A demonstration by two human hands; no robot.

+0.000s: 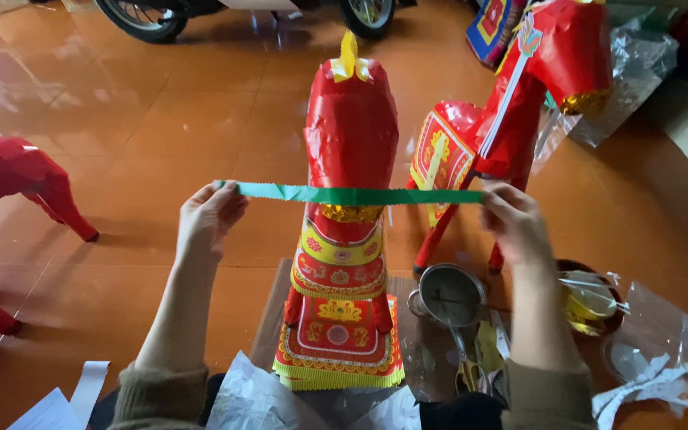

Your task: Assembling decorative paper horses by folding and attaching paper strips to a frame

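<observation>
Green paper strip (356, 194) with zigzag edges, stretched taut and level between both hands, dead centre of view, crossing in front of the neck of the red paper horse (349, 239). Left hand (210, 216) at 9 o'clock of the strip, fingers pinched on its left end, which pokes out just past the fingertips. Right hand (513, 219) at 3 o'clock, fingers pinched on the right end; exact grip partly hidden behind the back of the hand. Horse stands upright facing away from the camera, yellow tuft on top, gold-and-red patterned paper panels stacked down its back, sitting on a brown board (268, 318). Can't tell if the strip touches the horse or just floats in front of it. Second red paper horse (535, 87) at 1 o'clock, with a decorated saddle panel, just beside the first. Metal pot (449, 295) at 5 o'clock of the strip, below the right hand; scissors (467, 370) just under it. Bowl with yellowish liquid (587, 302) at 4 o'clock, plastic wrap next to it. Another red paper figure (17, 179) at 9 o'clock, well apart. Motorbike wheels (141, 20) at 11–12 o'clock on the orange tiled floor (161, 119).
</observation>
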